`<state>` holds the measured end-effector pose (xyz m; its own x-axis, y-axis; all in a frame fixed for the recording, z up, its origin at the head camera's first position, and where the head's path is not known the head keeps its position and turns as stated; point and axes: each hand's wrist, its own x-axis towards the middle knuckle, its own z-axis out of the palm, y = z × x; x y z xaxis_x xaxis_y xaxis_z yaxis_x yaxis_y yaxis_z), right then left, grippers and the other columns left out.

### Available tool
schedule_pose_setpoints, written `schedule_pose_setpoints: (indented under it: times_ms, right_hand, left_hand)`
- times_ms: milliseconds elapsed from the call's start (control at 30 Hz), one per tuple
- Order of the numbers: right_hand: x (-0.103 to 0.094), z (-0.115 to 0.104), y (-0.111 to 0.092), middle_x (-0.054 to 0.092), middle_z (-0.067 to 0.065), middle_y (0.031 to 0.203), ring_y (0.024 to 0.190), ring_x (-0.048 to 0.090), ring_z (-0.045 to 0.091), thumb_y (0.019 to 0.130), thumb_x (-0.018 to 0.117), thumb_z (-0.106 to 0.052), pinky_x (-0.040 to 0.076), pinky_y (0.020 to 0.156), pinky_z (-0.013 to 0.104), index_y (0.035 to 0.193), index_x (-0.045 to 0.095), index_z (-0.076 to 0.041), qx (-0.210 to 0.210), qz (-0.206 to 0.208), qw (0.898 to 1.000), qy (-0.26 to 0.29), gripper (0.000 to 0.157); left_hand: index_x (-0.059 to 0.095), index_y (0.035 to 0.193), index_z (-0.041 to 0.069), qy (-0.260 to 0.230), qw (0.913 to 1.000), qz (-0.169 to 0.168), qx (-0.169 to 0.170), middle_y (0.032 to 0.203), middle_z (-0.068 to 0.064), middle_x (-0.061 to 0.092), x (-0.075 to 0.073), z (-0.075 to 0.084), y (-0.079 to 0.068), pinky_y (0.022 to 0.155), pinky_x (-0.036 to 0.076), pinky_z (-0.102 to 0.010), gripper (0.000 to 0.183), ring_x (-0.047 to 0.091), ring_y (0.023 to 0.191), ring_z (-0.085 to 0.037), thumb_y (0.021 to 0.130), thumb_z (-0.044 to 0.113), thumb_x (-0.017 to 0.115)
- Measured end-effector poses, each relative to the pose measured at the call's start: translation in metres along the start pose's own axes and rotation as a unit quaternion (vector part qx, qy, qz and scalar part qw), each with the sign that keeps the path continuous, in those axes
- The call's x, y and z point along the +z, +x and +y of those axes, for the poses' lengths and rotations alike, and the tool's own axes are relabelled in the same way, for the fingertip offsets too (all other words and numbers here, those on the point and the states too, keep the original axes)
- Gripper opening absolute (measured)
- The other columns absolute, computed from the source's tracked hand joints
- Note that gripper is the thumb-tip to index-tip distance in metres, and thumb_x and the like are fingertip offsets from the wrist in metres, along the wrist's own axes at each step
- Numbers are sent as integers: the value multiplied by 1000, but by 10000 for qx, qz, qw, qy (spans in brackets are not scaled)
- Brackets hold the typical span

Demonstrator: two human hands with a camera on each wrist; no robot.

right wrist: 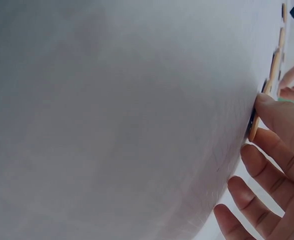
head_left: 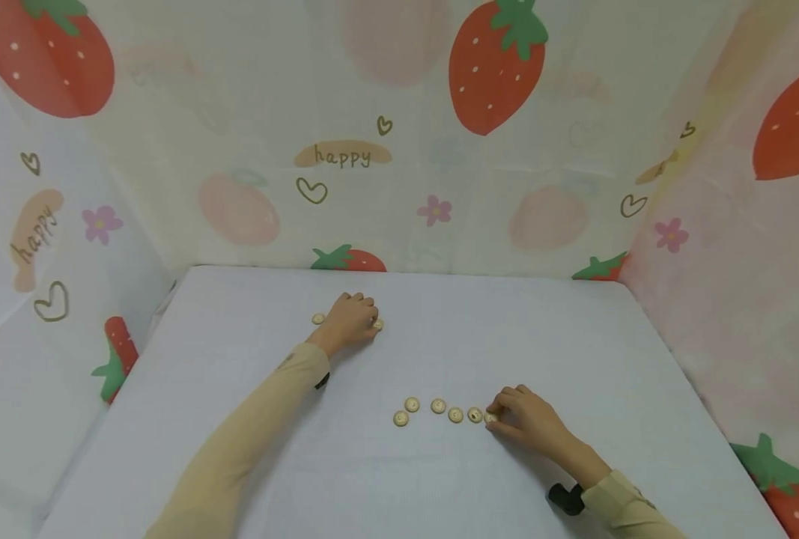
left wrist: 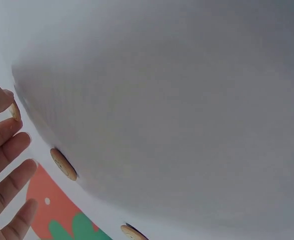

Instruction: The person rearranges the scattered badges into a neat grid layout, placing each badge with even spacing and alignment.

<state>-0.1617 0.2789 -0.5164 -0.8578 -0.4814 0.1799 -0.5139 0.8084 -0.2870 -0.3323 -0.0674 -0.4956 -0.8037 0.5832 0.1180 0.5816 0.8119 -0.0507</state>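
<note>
Pinching a wooden button (head_left: 380, 325) in the left hand (head_left: 351, 317) across the table (head_left: 541, 337), a second button (head_left: 490, 418) in the right hand (head_left: 530, 423) beside five already rowed buttons (head_left: 456, 415); seemingly midway, releasing neither yet.

Head view: the discs (head_left: 438, 406) are too small for their marks to be read. The left hand (head_left: 350, 320) partly hides, at its 3 o'clock, the left-hand disc (head_left: 380, 325); the right hand (head_left: 530, 421) partly hides, at its 9 o'clock, the right-hand disc (head_left: 490, 418). The left sleeve (head_left: 251, 427) is cut off at 7 o'clock. Left wrist view: the lower disc (left wrist: 134, 232) is cut off at 6 o'clock.
</note>
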Motion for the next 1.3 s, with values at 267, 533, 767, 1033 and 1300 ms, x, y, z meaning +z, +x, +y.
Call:
schedule_pose_setpoints:
  times_ms: [267,533,767,1033,1300]
  right_hand:
    - [-1,-2,0,59,-13,86,79,47,4,77,74,-30,46,70,26,89,66,-18,-8,-3,10000,1,19]
    - [-1,-2,0,59,-13,87,79,47,4,77,74,-30,46,70,25,89,66,-18,-86,18,9999,64,18]
    - [-1,-2,1,59,-13,86,79,48,4,76,74,-29,46,70,26,88,65,-18,-102,39,9999,20,18]
    - [0,-1,0,60,-13,86,79,48,4,76,74,-29,46,70,26,88,66,-18,-92,27,9999,-40,18]
    - [1,0,2,59,-14,86,79,47,4,76,74,-31,45,69,25,88,66,-19,-72,19,9999,-110,19]
  left_hand:
    - [70,88,13,-60,9998,192,24,92,-2,65,1,-4,2,82,45,-44,18,58,89,-23,84,29,62]
    - [69,96,12,-168,9996,-72,-210,97,-4,64,6,-3,7,86,44,-46,23,57,93,-25,86,30,60]
    - [69,101,15,-139,9989,-280,-335,100,-2,63,7,-2,12,88,42,-46,23,55,95,-23,88,32,59]
    - [69,99,15,-251,9986,-289,-372,100,-3,63,1,0,9,88,42,-47,23,56,96,-24,87,33,61]
    - [69,103,15,-189,9987,-277,-394,105,-4,63,-2,0,8,91,42,-47,24,56,100,-25,87,33,61]
